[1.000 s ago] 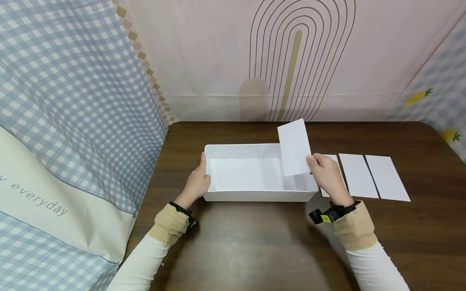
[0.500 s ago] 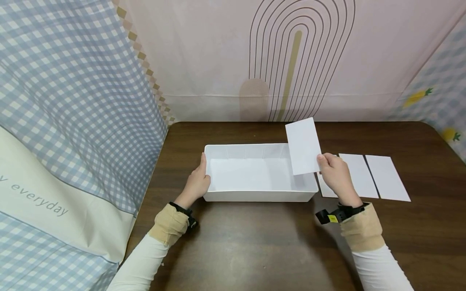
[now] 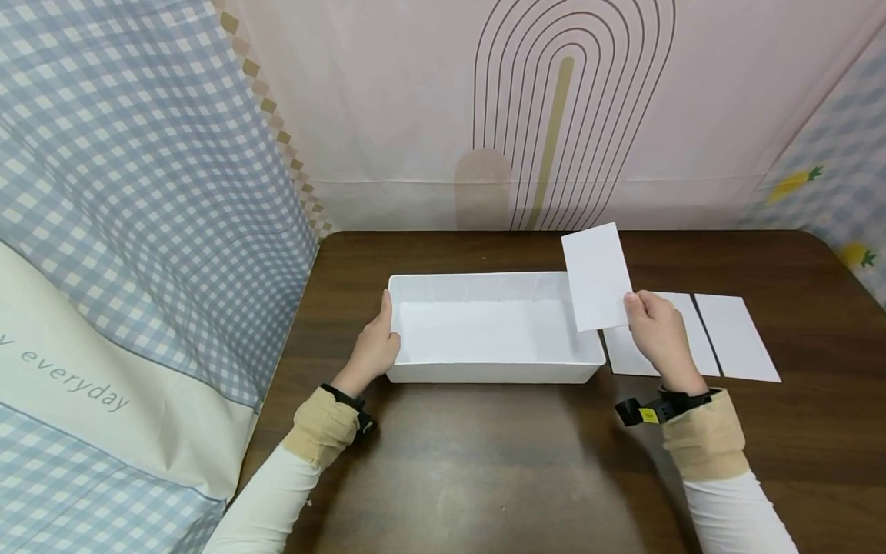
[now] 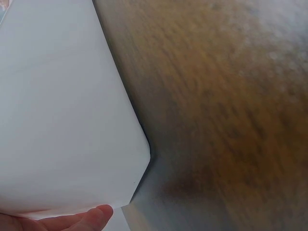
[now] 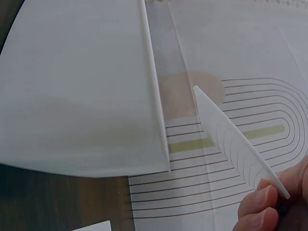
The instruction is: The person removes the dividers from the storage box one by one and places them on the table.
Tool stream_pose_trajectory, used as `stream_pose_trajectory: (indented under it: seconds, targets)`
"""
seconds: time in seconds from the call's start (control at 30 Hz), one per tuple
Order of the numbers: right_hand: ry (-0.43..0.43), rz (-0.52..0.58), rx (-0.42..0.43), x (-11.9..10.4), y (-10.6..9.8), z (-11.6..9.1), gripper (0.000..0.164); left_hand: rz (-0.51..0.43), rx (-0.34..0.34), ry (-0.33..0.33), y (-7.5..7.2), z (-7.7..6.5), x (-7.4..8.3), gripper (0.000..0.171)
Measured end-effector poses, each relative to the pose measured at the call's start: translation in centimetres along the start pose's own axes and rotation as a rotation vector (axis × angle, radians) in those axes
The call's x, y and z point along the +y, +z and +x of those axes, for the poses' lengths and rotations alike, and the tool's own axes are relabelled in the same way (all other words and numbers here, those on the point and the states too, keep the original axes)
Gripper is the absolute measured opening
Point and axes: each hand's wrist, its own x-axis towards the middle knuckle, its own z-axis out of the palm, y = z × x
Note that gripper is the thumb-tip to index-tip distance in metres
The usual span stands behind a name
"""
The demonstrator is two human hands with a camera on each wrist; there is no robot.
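Observation:
A long white open-topped box (image 3: pixel 484 372) sits on the table; faint, evenly spaced vertical lines mark its back inner wall. My left hand (image 3: pixel 374 338) rests against the box's left end, fingers stretched along the outside. In the left wrist view the fingers (image 4: pixel 98 216) touch the white wall (image 4: pixel 62 120). Between thumb and fingers, my right hand (image 3: pixel 661 335) pinches a thin, stiff white divider panel (image 3: pixel 597 275) by its lower right corner, tilted above the box's right end. Seen nearly edge-on in the right wrist view, this panel (image 5: pixel 236 139) stands apart from the box (image 5: pixel 82 86).
Three similar white panels lie side by side right of the box, among them the middle one (image 3: pixel 695 338) and the rightmost one (image 3: pixel 737 338); the leftmost is partly covered by my right hand. The brown table (image 3: pixel 477 462) meets a patterned curtain (image 3: pixel 388 115) behind.
My right hand has moved steadily to the right with the panel, from over the box's interior to its right end. The left hand and the box have stayed put.

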Motion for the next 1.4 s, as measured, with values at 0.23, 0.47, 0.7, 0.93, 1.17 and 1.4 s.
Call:
stream_pose_trajectory:
  seconds: [0.23,0.47,0.7,0.93,1.17,1.4]
  targets:
    - [0.036,0.005,-0.006,0.8,-0.4,0.0,0.048,0.0,-0.001,-0.004,-0.1,0.1,0.1,0.073]
    - [0.081,0.005,-0.016,1.8,-0.9,0.1,0.05,-0.005,-0.002,-0.01,-0.1,0.1,0.1,0.072]
    - [0.117,-0.014,-0.007,2.6,-1.3,0.1,0.049,0.0,-0.007,-0.014,-0.1,0.1,0.1,0.072]
    - [0.109,-0.063,0.041,3.2,-1.7,-0.2,0.045,0.006,-0.002,-0.012,0.0,0.2,0.1,0.072]
    - [0.135,-0.037,0.061,4.4,-1.8,-0.2,0.048,0.001,-0.009,-0.018,0.0,0.1,0.1,0.071]
    - [0.137,-0.082,0.043,4.8,-2.4,-0.3,0.042,0.0,-0.008,-0.02,-0.1,0.1,0.1,0.071]
